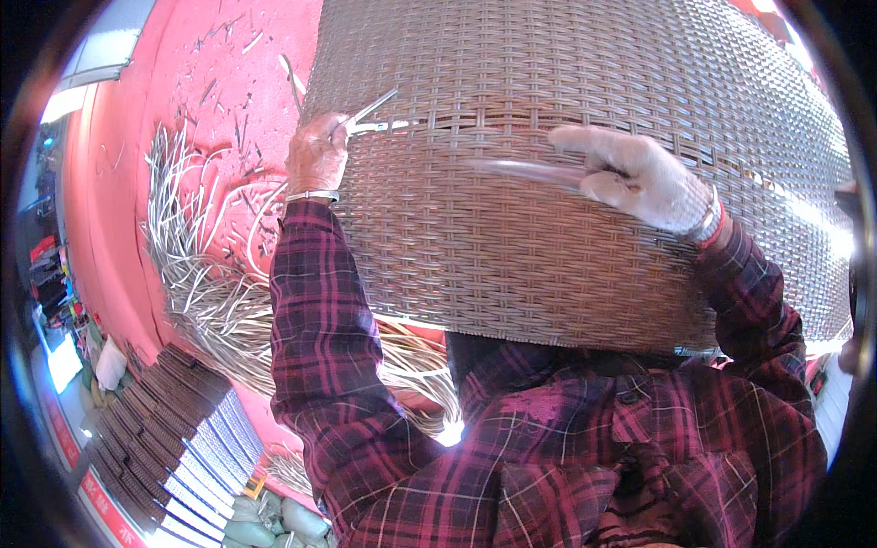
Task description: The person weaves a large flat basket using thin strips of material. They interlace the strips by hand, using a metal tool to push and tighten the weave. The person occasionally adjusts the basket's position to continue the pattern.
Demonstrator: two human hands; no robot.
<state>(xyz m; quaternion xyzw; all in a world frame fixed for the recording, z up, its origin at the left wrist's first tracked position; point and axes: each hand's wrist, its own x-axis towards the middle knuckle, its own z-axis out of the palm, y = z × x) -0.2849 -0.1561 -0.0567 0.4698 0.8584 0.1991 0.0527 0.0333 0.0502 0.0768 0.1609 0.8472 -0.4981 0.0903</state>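
A large brown woven wicker panel [548, 265] lies in front of me, with a narrow open slit running across its weave. At the panel's left edge my left hand [318, 157] is closed on pale flat strips [373, 109] that stick out to the right over the weave. My right hand [644, 178], in a white glove, is above the middle of the panel. Its fingers close round a slim, pale, pointed thing [530, 170], blurred by motion, so its kind is unclear. The index finger stretches leftward along the slit.
Under the panel spreads a red surface [196, 55] littered with dark scraps. A heap of long pale strands [219, 310] lies left of my forearm. Stacked brown woven pieces [155, 429] stand at the lower left, near pale green sacks [274, 519].
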